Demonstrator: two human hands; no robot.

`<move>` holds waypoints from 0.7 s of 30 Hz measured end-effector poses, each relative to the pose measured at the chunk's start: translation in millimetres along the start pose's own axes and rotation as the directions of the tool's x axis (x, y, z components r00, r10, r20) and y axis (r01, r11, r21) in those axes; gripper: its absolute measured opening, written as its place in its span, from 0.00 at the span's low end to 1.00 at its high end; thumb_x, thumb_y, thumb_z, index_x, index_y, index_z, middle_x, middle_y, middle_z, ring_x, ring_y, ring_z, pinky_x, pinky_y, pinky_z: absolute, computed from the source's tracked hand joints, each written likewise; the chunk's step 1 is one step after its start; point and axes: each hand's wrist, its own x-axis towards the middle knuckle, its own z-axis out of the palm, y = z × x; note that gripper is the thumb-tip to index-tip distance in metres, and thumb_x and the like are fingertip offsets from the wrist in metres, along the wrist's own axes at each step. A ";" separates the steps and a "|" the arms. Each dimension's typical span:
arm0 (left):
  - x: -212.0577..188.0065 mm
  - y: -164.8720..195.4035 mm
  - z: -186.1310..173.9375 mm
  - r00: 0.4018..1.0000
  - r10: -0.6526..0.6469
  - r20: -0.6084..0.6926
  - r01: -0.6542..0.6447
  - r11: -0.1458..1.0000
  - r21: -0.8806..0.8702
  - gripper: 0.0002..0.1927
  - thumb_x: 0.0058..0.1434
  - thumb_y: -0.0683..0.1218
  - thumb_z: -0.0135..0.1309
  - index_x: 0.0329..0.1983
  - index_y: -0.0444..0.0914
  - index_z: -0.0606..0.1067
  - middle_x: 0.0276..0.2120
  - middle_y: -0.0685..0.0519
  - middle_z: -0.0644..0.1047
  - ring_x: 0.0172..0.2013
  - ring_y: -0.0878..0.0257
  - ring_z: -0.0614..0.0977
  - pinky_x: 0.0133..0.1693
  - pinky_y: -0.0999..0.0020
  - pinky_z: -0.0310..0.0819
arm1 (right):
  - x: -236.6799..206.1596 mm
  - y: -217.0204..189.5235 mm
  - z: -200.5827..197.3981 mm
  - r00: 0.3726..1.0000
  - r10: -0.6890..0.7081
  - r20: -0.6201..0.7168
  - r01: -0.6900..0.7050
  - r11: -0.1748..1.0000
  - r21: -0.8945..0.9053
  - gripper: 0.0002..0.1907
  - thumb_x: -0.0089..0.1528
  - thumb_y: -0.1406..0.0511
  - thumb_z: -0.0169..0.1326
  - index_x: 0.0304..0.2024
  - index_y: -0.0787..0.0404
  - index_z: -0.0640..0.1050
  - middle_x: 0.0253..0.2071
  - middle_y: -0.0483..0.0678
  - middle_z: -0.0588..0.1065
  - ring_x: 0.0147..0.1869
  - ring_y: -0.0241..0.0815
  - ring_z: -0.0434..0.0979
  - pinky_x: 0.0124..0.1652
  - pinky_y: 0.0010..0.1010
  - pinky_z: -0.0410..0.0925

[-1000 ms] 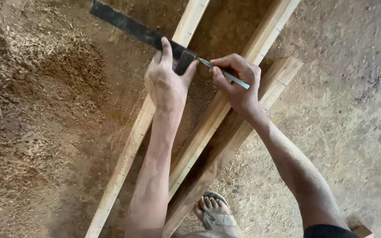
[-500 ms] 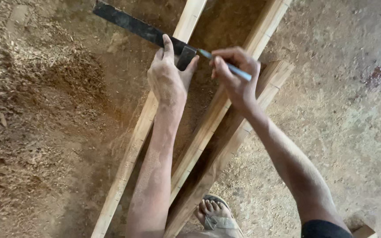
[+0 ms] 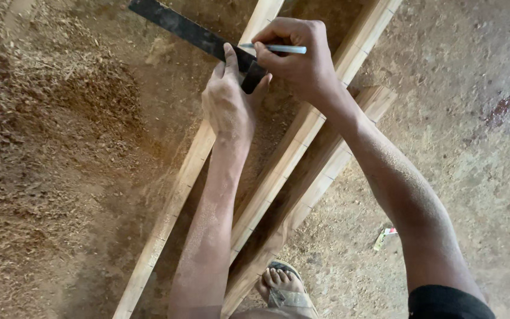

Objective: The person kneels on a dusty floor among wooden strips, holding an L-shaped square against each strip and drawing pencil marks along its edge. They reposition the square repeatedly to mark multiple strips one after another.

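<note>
Three long pale wooden battens lie side by side on the dusty brown floor (image 3: pixel 479 177), running from the lower left of the frame up toward the upper right: the left batten (image 3: pixel 172 207), the middle batten (image 3: pixel 284 171) and the right batten (image 3: pixel 326 177), which ends short in the upper right part of the frame. A flat dark metal try square (image 3: pixel 190 29) lies across the left batten in the upper middle of the frame, its blade reaching out over the floor toward the upper left corner.

The left hand (image 3: pixel 228 103) presses down on the square where it crosses the left batten; its grip is loose and flat, fingers stretched over the blade and thumb against the square's dark stock, pinning the tool without closing around it. The right hand (image 3: pixel 299 59), just to the right and touching the same spot, has its grip closed tight on a thin light-blue pen (image 3: pixel 275 49), which lies nearly level with its tip pointing left to the edge of the square beside the left fingertips.

A heap of brown sawdust and wood shavings (image 3: pixel 36 118) fills the left side of the frame. At the bottom middle a foot in a grey sandal (image 3: pixel 281 286) stands beside the lower ends of the battens. A small coloured scrap (image 3: pixel 383 236) lies on the floor at the lower right.
</note>
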 end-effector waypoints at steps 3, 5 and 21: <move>-0.6 -1.3 2.3 1.000 0.003 -0.013 -0.003 1.000 0.011 0.46 0.51 0.48 0.74 0.70 0.32 0.65 0.44 0.44 0.82 0.40 0.51 0.86 0.37 0.59 0.81 | 0.4 6.4 1.5 0.999 -0.049 0.013 0.050 0.998 -0.029 0.04 0.69 0.70 0.61 0.43 0.68 0.83 0.35 0.47 0.81 0.38 0.29 0.80 0.38 0.24 0.73; -1.3 -3.3 3.8 1.000 0.023 -0.015 -0.023 1.000 -0.004 0.46 0.52 0.48 0.74 0.70 0.31 0.64 0.45 0.44 0.81 0.41 0.52 0.86 0.38 0.60 0.82 | 1.5 9.4 3.3 0.997 -0.073 0.013 0.073 0.996 -0.056 0.04 0.68 0.71 0.61 0.43 0.68 0.83 0.34 0.47 0.81 0.38 0.29 0.80 0.37 0.24 0.73; -19.5 -24.7 12.1 0.971 0.192 -0.145 -0.190 0.981 0.031 0.47 0.54 0.53 0.76 0.71 0.31 0.65 0.50 0.40 0.80 0.47 0.50 0.83 0.48 0.58 0.82 | -96.3 74.6 -130.8 0.791 -0.014 -0.612 -0.181 0.950 -0.256 0.13 0.80 0.62 0.46 0.56 0.60 0.80 0.48 0.50 0.84 0.44 0.36 0.84 0.39 0.30 0.79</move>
